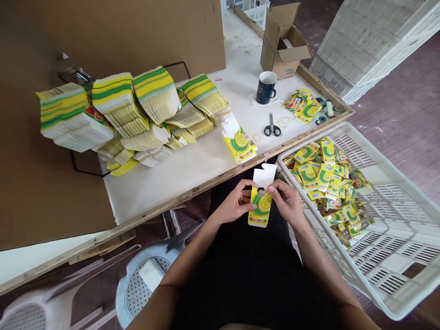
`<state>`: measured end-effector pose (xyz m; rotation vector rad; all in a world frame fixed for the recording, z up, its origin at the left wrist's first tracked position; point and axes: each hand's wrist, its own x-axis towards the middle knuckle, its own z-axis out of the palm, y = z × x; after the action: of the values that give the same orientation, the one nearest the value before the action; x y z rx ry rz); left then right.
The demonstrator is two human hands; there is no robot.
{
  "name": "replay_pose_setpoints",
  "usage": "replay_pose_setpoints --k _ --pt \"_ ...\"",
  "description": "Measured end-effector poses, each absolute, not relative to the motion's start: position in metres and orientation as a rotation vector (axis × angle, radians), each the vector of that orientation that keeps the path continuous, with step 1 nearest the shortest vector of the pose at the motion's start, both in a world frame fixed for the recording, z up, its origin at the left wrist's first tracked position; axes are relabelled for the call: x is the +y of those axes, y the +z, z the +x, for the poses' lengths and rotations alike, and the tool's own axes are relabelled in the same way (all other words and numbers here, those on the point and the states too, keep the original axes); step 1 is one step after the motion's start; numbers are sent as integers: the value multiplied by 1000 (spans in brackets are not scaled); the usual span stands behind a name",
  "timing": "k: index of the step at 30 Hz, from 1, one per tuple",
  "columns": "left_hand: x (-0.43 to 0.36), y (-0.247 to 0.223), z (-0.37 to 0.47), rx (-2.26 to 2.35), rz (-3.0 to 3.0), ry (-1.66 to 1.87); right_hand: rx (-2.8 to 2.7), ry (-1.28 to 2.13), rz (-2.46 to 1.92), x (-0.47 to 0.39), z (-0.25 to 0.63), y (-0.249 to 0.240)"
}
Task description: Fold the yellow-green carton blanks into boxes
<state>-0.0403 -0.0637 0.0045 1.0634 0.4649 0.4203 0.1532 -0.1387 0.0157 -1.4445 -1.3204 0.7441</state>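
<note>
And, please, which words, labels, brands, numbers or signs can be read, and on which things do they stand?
None is readable.
Held yellow box: lettering too small.
Boxes left of scissors: logo blurred.
Packets near mug: logo too small.
Packs in crate: logos, barcodes too small.
Mug: pale writing, unreadable.
Carton: faint print, unreadable.

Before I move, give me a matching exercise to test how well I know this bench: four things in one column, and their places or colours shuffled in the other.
Column one
1. Mug
2. Scissors
3. Crate
4. Yellow carton

Column two
A. Between the left hand and the right hand
B. White, with many small packs inside
C. Dark blue
D. Black-handled, lying on the table

Right pairs: 1-C, 2-D, 3-B, 4-A
</note>
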Motion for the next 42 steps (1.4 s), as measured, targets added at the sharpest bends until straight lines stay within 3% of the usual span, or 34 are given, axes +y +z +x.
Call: replay_pose_setpoints --k 10,17,30,42 --pt "-59 3 -34 536 1253 521 -1257 454 -1465 -141 152 11" --pt "-65 3 -29 638 1417 692 -1274 776 -1535 -140 150 20" --pt "-65 6 -30 644 1108 605 -1314 786 -1765 -128 149 15" --pt "-68 0 -13 662 1243 737 -873 761 -1378 -126 145 0"
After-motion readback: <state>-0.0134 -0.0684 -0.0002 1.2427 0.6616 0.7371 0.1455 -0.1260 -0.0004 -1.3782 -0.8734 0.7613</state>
